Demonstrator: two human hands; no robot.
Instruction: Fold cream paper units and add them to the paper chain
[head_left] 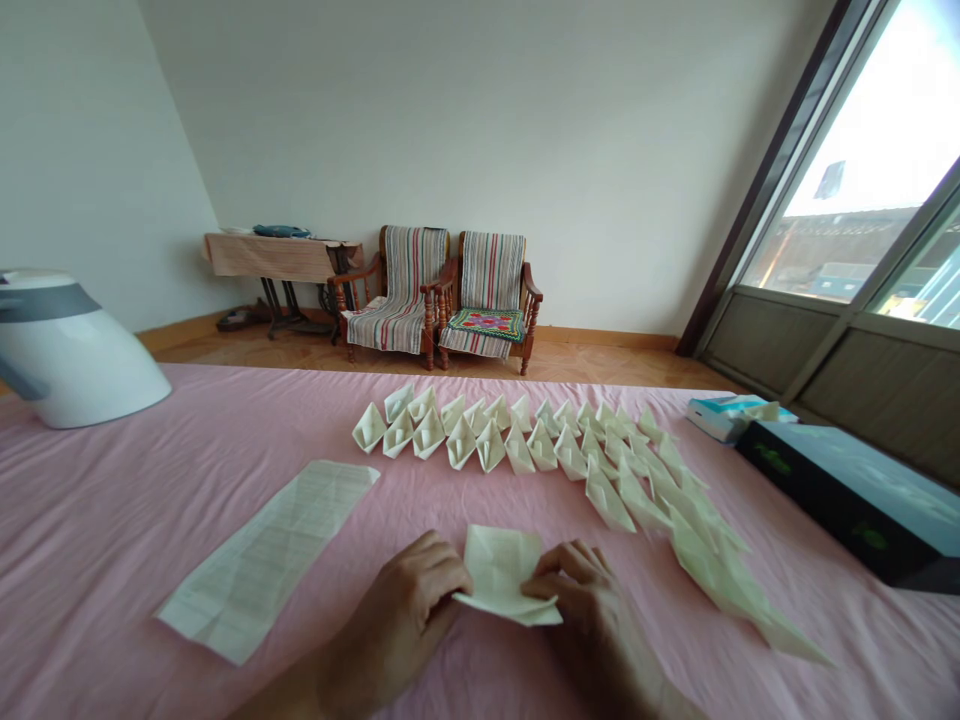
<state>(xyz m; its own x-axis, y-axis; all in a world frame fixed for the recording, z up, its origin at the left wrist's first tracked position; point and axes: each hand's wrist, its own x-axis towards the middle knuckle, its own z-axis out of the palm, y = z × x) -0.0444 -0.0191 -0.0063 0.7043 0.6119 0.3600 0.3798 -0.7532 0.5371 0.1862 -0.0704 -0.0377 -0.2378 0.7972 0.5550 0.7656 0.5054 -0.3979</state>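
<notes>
A partly folded piece of cream paper (501, 572) lies on the pink tablecloth (150, 500) near the front edge. My left hand (409, 610) pinches its left side with curled fingers. My right hand (592, 610) grips its right side, fingers pressed on the folds. Just behind the paper runs a long row of several finished folded paper boats (525, 445), curving toward the right front. A flat creased paper sheet (274, 555) lies to the left of my hands.
A white and grey appliance (67, 350) stands at the left of the table. A dark box (855, 490) and a blue-white tissue box (727, 412) sit at the right. Two striped wooden chairs (442, 295) and a side table (277, 255) stand by the far wall.
</notes>
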